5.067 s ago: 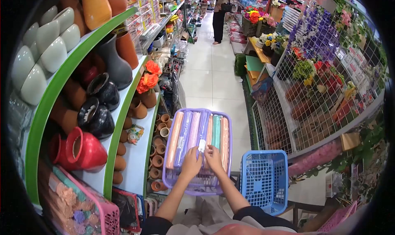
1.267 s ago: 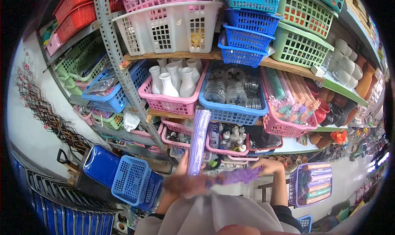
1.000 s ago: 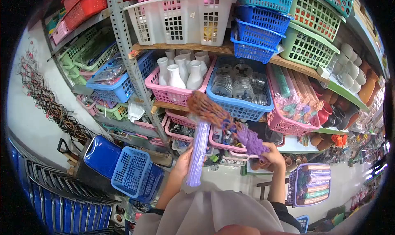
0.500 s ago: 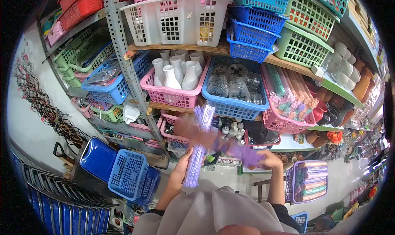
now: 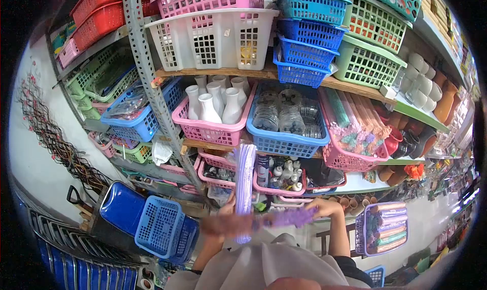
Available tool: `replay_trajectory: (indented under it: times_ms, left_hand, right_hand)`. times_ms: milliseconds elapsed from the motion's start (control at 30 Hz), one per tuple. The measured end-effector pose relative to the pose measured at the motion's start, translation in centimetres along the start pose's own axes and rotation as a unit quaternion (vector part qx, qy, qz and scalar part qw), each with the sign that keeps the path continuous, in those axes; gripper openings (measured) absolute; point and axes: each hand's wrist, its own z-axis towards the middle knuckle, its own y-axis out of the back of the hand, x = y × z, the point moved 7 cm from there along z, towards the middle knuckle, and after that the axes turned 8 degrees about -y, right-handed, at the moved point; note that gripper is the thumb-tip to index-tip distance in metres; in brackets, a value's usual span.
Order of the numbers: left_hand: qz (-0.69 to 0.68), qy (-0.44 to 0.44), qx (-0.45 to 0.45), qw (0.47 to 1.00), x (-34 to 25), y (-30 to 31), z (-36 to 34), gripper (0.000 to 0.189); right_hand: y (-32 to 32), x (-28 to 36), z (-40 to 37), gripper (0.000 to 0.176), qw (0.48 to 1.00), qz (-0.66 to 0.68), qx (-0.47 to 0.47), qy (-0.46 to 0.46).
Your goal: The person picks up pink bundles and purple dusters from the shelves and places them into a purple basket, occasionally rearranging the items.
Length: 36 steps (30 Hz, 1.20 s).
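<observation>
My left hand (image 5: 228, 207) is closed around an upright bundle of thin lilac sticks (image 5: 245, 176), light at the top and partly hidden lower down. My right hand (image 5: 327, 209) is closed on the purple end of a long, soft-looking brown-and-purple strip (image 5: 289, 218). The strip's brown part stretches leftward across the front of the lower bundle, near my left hand. Motion blurs it, so its exact kind and whether it touches the bundle cannot be made out.
Shelves ahead hold a pink basket (image 5: 208, 132) of white vases, a blue basket (image 5: 289, 147) of clear discs and a pink basket (image 5: 355, 160) of bundles. Blue baskets (image 5: 158, 228) stand at lower left. A purple basket (image 5: 359, 234) of wrapped bundles sits at right.
The brown-and-purple strip has swept down along the bundle, from its middle to near its lower end, and lies nearly level. The bundle is more upright. The view has shifted slightly upward.
</observation>
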Motion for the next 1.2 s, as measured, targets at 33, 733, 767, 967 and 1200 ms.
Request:
replay_trajectory:
  times_ms: [33, 733, 767, 967, 1200]
  left_hand:
    - [-0.017, -0.006, -0.006, 1.000, -0.1, -0.3, -0.4, 0.050]
    - [0.046, -0.021, -0.013, 0.999, -0.5, 3.7, 1.3, 0.055]
    - [0.103, -0.010, -0.011, 0.995, -0.6, 3.4, 1.9, 0.047]
    - [0.016, -0.013, -0.034, 0.999, -0.1, 5.0, 1.2, 0.043]
    - [0.007, -0.004, -0.031, 0.999, 0.3, 4.9, 1.6, 0.049]
  right_hand:
    - [0.1, 0.0, 0.1, 0.033, 1.000, -0.005, -0.009, 0.001]
    - [4.0, -2.6, 1.1, 0.038, 0.969, 0.151, -0.171, -0.095]
    - [2.8, -2.3, 1.2, 0.039, 0.976, 0.142, -0.087, -0.138]
    - [2.0, -0.3, 1.9, 0.039, 0.991, 0.099, -0.061, -0.061]
    - [4.0, -1.6, 2.1, 0.039, 0.968, 0.150, -0.188, -0.071]
